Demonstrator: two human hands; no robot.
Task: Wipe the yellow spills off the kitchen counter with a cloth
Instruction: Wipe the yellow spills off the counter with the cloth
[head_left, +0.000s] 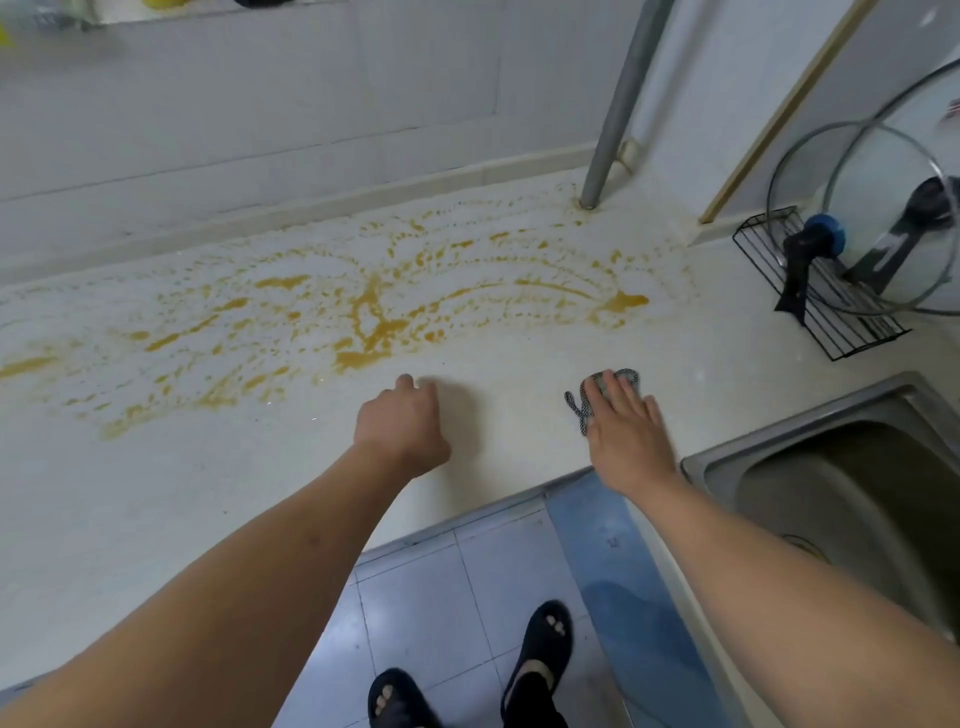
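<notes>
A: Item one, surface?
B: Pale speckled stone kitchen counter (218, 478), streaked across its far half with yellow-orange liquid spills (363, 317), heaviest near the middle.

A: Cloth?
B: Small grey-and-black patterned cloth (582, 410), lying on the counter's near right part, well apart from the thickest spill, close to the steel sink (831, 467).

A: Hands?
B: Right hand (626, 428) flat on the cloth, fingers straight, pressing it down. Left hand (402, 423) loosely curled, grasping nothing, knuckles against the counter just short of the spills.

A: Other fittings?
B: Black wire rack (852, 332) bearing glass pot lids (857, 218); grey metal pipe (618, 104) in the corner.
</notes>
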